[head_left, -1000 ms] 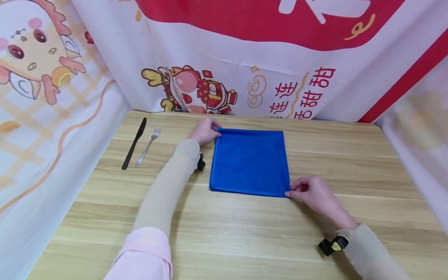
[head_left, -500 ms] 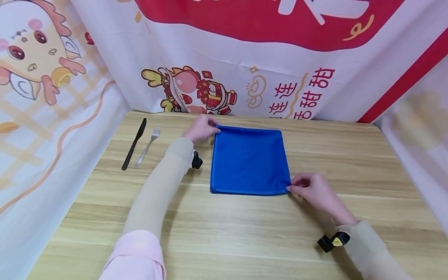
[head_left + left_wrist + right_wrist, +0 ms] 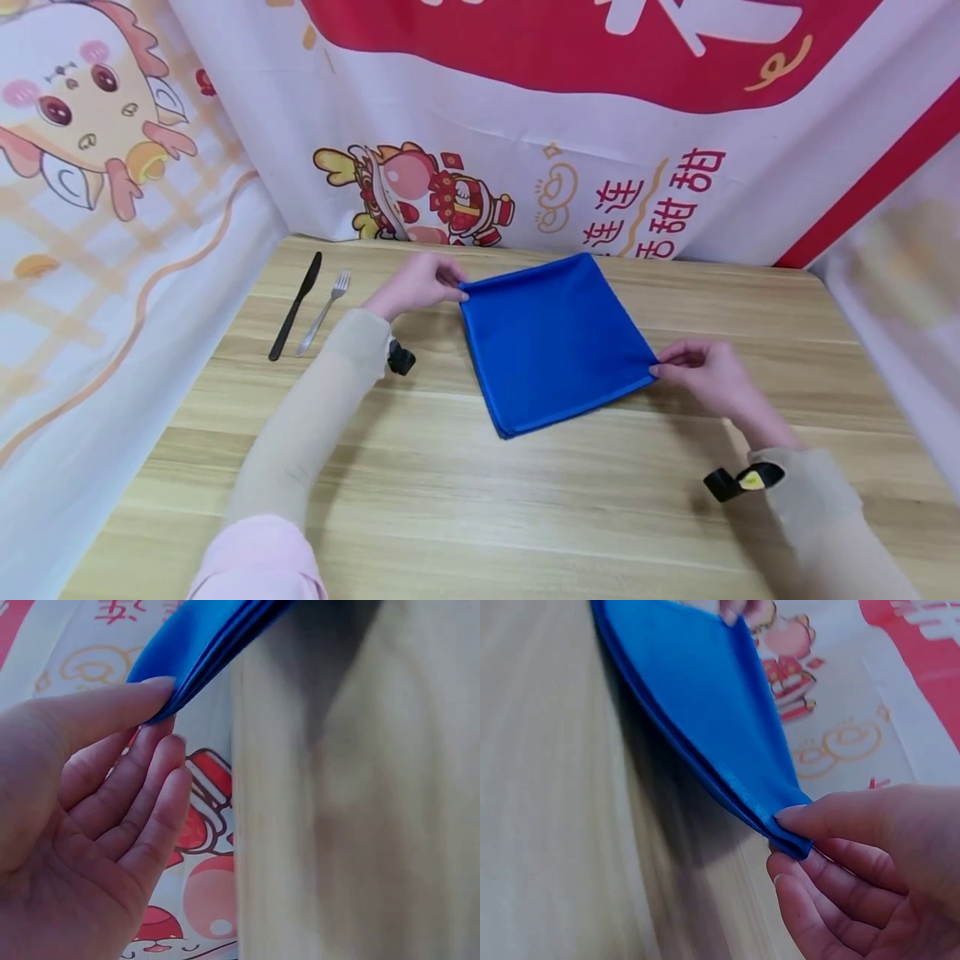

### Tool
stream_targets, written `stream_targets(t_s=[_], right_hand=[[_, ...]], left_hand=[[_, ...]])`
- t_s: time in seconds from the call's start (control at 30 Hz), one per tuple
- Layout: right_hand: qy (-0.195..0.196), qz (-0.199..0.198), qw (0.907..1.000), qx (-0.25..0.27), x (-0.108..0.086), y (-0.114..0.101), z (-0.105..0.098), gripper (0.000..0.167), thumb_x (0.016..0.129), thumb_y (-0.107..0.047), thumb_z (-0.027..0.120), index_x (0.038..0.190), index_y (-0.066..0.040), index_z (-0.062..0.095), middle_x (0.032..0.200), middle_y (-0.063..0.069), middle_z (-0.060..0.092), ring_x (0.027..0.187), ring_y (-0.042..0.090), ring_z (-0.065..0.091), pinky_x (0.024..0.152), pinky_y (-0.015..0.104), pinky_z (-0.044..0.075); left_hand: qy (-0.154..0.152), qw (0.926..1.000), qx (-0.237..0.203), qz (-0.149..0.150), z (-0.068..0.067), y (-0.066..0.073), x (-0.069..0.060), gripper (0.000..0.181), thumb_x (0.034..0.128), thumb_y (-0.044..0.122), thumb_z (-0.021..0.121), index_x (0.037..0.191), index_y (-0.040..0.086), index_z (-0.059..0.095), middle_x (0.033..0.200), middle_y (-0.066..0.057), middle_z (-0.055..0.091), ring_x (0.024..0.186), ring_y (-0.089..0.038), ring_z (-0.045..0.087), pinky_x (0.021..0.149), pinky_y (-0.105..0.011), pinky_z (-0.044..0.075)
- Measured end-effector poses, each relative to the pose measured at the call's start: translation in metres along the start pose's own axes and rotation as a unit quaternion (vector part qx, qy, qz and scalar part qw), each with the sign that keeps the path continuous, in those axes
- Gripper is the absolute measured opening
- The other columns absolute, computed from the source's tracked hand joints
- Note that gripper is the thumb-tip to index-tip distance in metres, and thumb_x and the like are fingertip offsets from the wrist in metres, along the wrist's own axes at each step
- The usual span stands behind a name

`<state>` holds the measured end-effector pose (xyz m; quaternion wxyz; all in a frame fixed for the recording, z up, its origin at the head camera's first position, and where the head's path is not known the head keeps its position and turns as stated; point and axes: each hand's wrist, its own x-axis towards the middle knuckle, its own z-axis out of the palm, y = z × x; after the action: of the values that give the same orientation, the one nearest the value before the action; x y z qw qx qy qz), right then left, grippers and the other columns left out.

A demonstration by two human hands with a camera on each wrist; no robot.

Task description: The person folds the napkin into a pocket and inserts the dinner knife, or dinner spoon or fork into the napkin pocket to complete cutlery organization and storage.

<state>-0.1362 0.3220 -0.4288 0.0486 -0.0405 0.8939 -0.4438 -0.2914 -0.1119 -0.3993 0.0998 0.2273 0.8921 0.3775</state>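
A blue cloth (image 3: 558, 342), folded into a layered square, is held by two opposite corners and stands turned at an angle to the table. My left hand (image 3: 422, 285) pinches its far left corner between thumb and fingers; in the left wrist view several layers of the cloth (image 3: 217, 645) show at that corner. My right hand (image 3: 708, 375) pinches the right corner, thumb on top, and in the right wrist view the cloth (image 3: 697, 682) slants up off the wood with a shadow beneath it.
On the left of the wooden table (image 3: 450, 508) lie a black knife (image 3: 296, 307) and a silver fork (image 3: 324, 312), side by side. A printed white and red curtain (image 3: 525, 125) hangs along the back edge, and another printed cloth (image 3: 135, 275) covers the left side.
Both hands have lifted the blue cloth and turned it anticlockwise. My right hand has moved up and to the right; the left has shifted slightly left. Knife and fork stay put.
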Motion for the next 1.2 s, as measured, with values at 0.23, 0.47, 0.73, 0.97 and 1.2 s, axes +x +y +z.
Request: stream_targets(t_s=[0.23,0.47,0.73,0.97,1.2], right_hand=[[-0.028,0.043,0.9987,0.006,0.017,0.013,-0.011,0.034,0.093,-0.022,0.078,0.114,0.004,0.072,0.096,0.013,0.074,0.08,0.02,0.068,0.069,0.026,0.055],[-0.061,0.081,0.9948,0.004,0.035,0.018,-0.014,0.035,0.096,-0.023,0.074,0.121,0.002,0.07,0.105,0.014,0.073,0.086,0.027,0.071,0.076,0.03,0.058],[-0.077,0.09,0.9929,0.015,0.047,0.023,-0.012,0.038,0.099,-0.026,0.071,0.125,0.002,0.068,0.111,0.016,0.072,0.09,0.027,0.071,0.079,0.029,0.057],[-0.086,0.1,0.9908,0.028,0.041,0.026,-0.015,0.046,0.1,-0.03,0.069,0.131,0.004,0.064,0.114,0.017,0.071,0.091,0.026,0.069,0.079,0.03,0.058],[-0.062,0.112,0.9912,0.033,0.036,0.029,-0.014,0.045,0.099,-0.029,0.069,0.134,0.0,0.063,0.115,0.015,0.071,0.093,0.024,0.069,0.078,0.029,0.056]], left_hand=[[-0.041,0.9989,-0.02,-0.016,0.019,-0.004,-0.035,0.018,0.088,0.011,0.082,0.103,0.007,0.075,0.097,-0.003,0.072,0.09,-0.02,0.067,0.085,-0.034,0.054],[-0.048,0.9948,-0.04,-0.08,0.028,-0.008,-0.065,0.019,0.0893,0.018,0.082,0.104,0.009,0.075,0.097,-0.003,0.072,0.089,-0.021,0.066,0.077,-0.035,0.054],[-0.055,0.9894,-0.065,-0.118,0.031,-0.009,-0.08,0.031,0.0887,0.029,0.083,0.107,0.007,0.073,0.098,-0.004,0.073,0.089,-0.021,0.066,0.077,-0.034,0.054],[-0.081,0.9821,-0.106,-0.133,0.03,-0.006,-0.08,0.035,0.098,0.031,0.071,0.12,0.003,0.072,0.103,-0.007,0.072,0.089,-0.023,0.066,0.08,-0.034,0.057],[-0.089,0.9829,-0.087,-0.136,0.027,-0.003,-0.078,0.026,0.0989,0.022,0.07,0.116,0.003,0.074,0.099,-0.007,0.072,0.086,-0.024,0.064,0.077,-0.034,0.055]])
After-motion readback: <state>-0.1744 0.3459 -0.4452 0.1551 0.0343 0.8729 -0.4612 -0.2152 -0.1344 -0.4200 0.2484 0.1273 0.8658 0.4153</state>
